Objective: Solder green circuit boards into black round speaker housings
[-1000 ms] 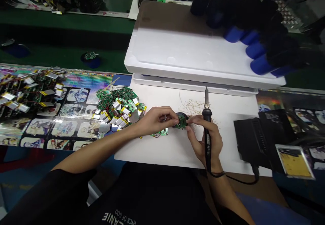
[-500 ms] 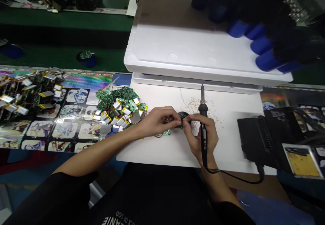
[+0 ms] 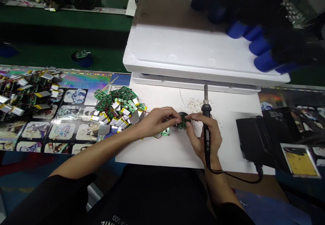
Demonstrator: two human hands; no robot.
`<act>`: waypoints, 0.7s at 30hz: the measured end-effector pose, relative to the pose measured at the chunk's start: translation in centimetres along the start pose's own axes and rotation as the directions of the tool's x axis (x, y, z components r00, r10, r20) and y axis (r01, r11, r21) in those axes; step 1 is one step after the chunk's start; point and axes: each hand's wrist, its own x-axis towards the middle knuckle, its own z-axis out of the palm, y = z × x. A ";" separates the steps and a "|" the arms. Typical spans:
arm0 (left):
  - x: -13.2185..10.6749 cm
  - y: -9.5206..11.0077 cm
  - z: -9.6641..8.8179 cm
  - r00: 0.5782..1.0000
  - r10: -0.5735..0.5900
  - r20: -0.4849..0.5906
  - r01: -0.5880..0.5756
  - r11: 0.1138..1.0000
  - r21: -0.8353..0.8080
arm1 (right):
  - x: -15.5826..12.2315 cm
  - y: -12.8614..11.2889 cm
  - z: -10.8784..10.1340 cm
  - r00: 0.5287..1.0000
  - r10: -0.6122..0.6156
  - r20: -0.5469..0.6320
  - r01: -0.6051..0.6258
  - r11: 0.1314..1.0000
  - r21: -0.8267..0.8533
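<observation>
My left hand (image 3: pixel 162 121) is closed in a pinch at the left edge of a small green circuit board (image 3: pixel 181 125). This board rests at a round dark part (image 3: pixel 183 114), mostly hidden by the fingers. In my right hand (image 3: pixel 207 133) is a black soldering iron (image 3: pixel 206 126), held upright against the palm with its metal tip pointing away from me. My right thumb and forefinger are slightly apart at the board's right side. Below my left hand lies another green board piece (image 3: pixel 166 132) with a wire.
Left of my hands is a pile of circuit boards with silver batteries (image 3: pixel 119 108); a larger pile (image 3: pixel 27 89) lies further left. A white foam box (image 3: pixel 162 55) carries several blue cups (image 3: pixel 265 60). A black soldering station (image 3: pixel 254 140) stands right. Small clippings (image 3: pixel 195 104) are scattered on the white sheet.
My right hand, with the soldering iron, has moved slightly right, away from my left fingers. More of the circuit board shows between the hands. Blue cups on the green belt have shifted left.
</observation>
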 end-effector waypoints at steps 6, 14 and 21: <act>0.0 -0.1 -0.2 0.990 0.131 0.046 -0.134 0.988 0.079 | 0.4 -0.3 0.1 0.998 -0.053 0.030 0.055 0.997 -0.055; -0.1 -0.2 0.1 0.988 0.157 0.002 -0.156 0.982 0.108 | 0.0 0.0 0.1 1.000 0.014 -0.028 -0.014 1.000 0.018; -0.1 -0.1 0.0 0.976 0.214 0.033 -0.216 0.968 0.124 | 0.1 -0.1 0.2 0.997 -0.070 0.011 0.070 0.998 0.004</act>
